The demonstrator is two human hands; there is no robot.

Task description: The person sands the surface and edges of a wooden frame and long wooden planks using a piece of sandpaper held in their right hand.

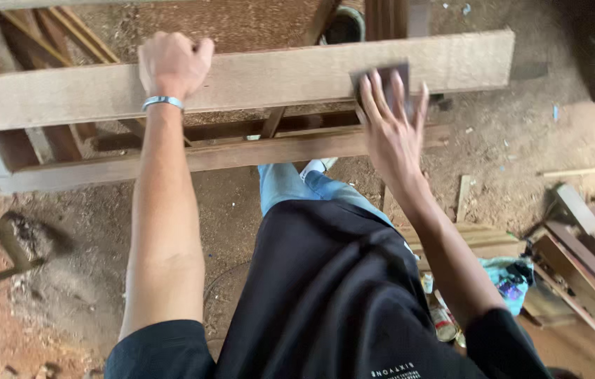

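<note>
Beam [276, 74]: long, pale, rough-sawn timber, dusty face, lying across a darker wooden frame [241, 151].
Sandpaper [381, 74]: small dark rectangular sheet, flat on the beam's face toward its right end.
My right hand [392, 130]: palm down, fingers [381, 95] spread flat, pressing the sandpaper onto the beam.
My left hand [173, 63]: fingers curled over the beam's far edge, gripping it; metal bracelet [162, 102] at the wrist.
Floor [80, 295] below the beam: sawdust, offcuts.
</note>
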